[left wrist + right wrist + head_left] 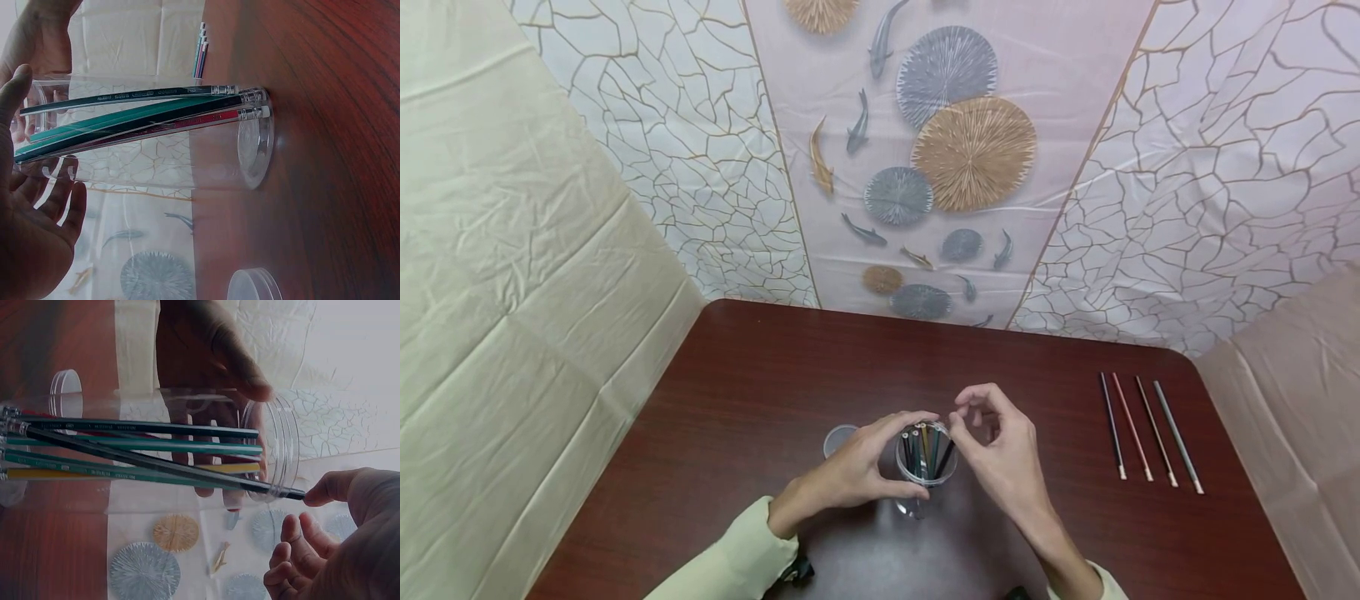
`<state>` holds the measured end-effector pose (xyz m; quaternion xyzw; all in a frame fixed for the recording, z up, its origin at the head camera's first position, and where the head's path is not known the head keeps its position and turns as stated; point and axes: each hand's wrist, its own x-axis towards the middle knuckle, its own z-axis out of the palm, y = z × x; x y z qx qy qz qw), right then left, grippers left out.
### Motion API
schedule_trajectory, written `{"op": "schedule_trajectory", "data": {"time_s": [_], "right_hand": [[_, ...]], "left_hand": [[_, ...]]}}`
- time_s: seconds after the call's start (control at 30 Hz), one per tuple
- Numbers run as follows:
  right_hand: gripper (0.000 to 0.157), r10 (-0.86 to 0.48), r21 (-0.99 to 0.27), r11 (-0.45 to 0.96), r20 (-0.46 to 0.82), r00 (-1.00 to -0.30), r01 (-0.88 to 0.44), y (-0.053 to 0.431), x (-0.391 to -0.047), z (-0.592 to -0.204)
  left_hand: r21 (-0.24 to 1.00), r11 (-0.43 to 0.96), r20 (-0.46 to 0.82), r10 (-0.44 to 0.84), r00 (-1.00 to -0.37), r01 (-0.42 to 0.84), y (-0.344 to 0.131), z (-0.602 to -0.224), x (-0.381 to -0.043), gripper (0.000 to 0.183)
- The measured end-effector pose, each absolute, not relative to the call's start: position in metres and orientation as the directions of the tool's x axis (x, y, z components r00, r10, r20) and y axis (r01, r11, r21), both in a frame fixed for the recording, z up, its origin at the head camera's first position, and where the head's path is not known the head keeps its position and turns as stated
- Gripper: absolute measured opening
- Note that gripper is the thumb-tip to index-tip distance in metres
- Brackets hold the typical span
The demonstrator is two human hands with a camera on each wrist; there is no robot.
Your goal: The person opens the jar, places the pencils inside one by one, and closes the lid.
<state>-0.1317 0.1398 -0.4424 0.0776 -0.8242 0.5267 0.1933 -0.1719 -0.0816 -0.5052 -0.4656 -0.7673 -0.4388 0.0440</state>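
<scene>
A clear plastic jar (150,500) stands upright on the table with several pencils inside, eraser ends down. Among them are green pencils (125,122), a red pencil (200,120) and a yellow pencil (81,473). My left hand (857,467) grips the jar near its mouth, thumb on the near side and fingers on the far side. One black pencil (187,464) leans across the jar, its unsharpened end sticking out past the rim. My right hand (1003,450) is beside the rim; its thumb touches that end, while the other fingers are loosely bent and apart from it.
A round clear lid (839,440) lies on the table just left of the jar, partly behind my left hand. Several loose pencils (1150,437) lie in a spaced row at the right of the dark red table (760,367). Fabric walls surround the table's back and sides.
</scene>
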Motion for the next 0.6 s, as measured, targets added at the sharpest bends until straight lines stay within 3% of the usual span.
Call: {"op": "schedule_trajectory", "data": {"time_s": [0.6], "right_hand": [[0.013,-0.026,-0.802,0.486,0.384,-0.923,-0.347,0.1436,-0.1359,-0.4498]], "left_hand": [[0.627,0.185,0.477,0.677,-0.561,0.756,-0.0821,-0.5055,-0.1724,0.095]]}}
